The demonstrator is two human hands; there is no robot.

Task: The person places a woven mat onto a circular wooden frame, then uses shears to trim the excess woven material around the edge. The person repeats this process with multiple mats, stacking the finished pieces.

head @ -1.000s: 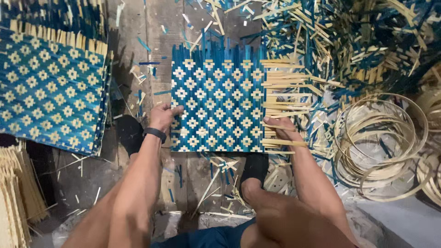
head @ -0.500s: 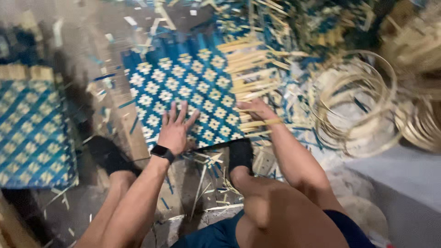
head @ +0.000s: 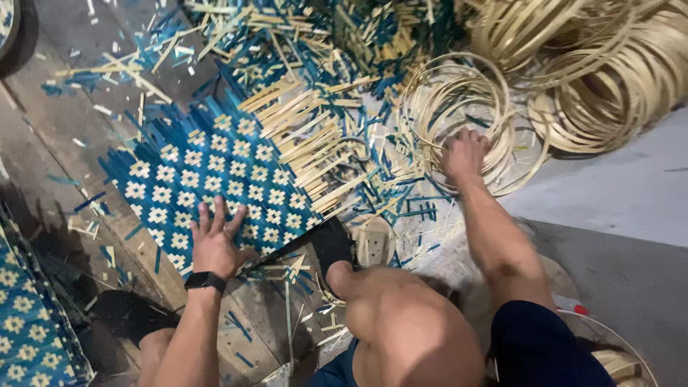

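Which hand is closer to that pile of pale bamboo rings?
The right. The right hand is reaching into the bamboo rings, touching them. The left hand lies flat on the blue and white woven mat, well away from the rings.

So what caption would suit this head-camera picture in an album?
Left hand pressed flat on a blue-and-white woven bamboo mat, right hand reaching into a coil of bamboo hoops amid scattered strips.

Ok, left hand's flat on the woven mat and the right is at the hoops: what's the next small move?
Probably close the right hand on one thin ring from the pile of bamboo hoops and lift it free. Its fingers already rest among the rings, while the left hand pins the blue-and-white mat flat.
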